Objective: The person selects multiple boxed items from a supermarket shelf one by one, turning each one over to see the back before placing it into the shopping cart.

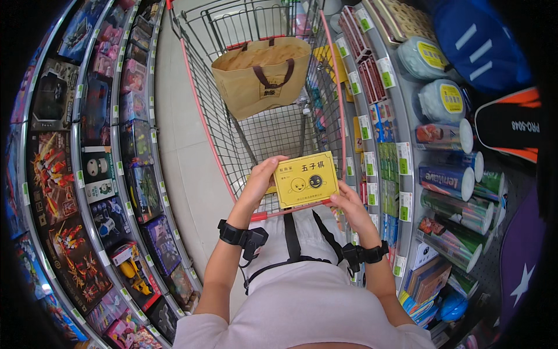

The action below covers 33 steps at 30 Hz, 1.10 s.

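1. Frame centre: a flat yellow rectangular box (307, 180), two round cartoon faces (315, 182) showing!
2. Left hand (264, 177) pinches its left side, right hand (349, 203) its lower right corner.
3. Upper centre, a tan dark-handled bag (244, 87) sits in a wire-mesh shopping cart (270, 134).

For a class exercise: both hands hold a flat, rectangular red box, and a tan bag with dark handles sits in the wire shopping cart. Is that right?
No: the flat, rectangular box is yellow, not red, as the head view shows. The left hand and right hand hold it, and the tan bag sits in the wire cart.
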### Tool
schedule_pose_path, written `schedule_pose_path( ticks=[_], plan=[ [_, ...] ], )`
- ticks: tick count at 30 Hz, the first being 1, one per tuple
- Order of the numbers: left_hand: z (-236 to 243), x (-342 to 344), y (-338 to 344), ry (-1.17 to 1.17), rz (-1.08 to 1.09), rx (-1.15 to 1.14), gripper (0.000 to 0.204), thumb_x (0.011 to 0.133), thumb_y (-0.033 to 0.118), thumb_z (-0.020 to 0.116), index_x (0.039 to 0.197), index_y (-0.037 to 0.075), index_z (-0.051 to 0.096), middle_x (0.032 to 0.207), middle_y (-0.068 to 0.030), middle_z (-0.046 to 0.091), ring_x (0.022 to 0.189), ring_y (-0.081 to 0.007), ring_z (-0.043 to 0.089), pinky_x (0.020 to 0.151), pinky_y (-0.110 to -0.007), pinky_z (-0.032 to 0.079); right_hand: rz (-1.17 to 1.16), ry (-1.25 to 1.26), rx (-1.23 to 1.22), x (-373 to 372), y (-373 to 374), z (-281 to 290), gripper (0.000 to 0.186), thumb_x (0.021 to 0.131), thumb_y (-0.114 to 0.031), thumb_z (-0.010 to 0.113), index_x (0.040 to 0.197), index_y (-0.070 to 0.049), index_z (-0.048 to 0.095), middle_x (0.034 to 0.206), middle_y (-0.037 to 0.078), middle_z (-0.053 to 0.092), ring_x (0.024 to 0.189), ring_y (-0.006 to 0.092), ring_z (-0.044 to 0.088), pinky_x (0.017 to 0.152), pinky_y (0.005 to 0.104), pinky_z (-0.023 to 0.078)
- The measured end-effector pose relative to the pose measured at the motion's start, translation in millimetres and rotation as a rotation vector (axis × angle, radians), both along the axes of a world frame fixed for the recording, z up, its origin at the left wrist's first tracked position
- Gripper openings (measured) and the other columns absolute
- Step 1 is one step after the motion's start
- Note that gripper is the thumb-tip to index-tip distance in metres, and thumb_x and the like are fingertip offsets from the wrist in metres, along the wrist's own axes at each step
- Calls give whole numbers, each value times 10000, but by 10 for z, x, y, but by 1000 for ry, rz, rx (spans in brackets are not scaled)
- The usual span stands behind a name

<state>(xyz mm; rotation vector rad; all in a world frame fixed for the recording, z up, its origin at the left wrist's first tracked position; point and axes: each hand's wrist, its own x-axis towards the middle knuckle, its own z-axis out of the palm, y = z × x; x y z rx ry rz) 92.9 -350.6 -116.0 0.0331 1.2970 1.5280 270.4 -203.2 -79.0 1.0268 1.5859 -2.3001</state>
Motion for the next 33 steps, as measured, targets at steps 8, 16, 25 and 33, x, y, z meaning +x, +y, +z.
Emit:
schedule_pose_path(
  ticks=[8, 16, 25, 33],
  plan=[
    [-540, -231, -116, 331, -27, -149, 340, 875, 261, 375, 1039, -3, 515, 922, -60, 565, 850, -125, 519, 763, -239, 405, 6, -26, 10, -560, 128, -698, 288, 772, -97, 547, 1020, 5, 443, 928, 66, 535, 849, 120, 502, 777, 245, 394],
    [-1213, -151, -227, 429, -323, -491, 356, 794, 168, 434, 1081, -38, 475, 1037, -234, 510, 981, -302, 491, 836, -324, 379, 376, -317, 618, -747, -53, -1925, 299, 614, -131, 642, 837, -5, 490, 743, 166, 580, 748, 308, 570, 649, 351, 437],
    [-1733, 292, -403, 404, -484, -592, 353, 712, 97, 479, 1022, -72, 495, 1046, -271, 467, 979, -365, 464, 865, -348, 364, 371, -597, 319, -557, -561, -3091, 252, 631, -97, 646, 819, 23, 529, 768, 167, 582, 760, 292, 573, 655, 358, 437],
    [-1697, 315, -415, 352, -529, -631, 352, 731, 147, 498, 1036, -28, 509, 1045, -251, 483, 1000, -331, 466, 857, -329, 366, 530, -458, 272, -613, -803, -3554, 245, 656, 6, 585, 889, 30, 512, 800, 146, 592, 719, 188, 577, 612, 296, 447]
  ],
)
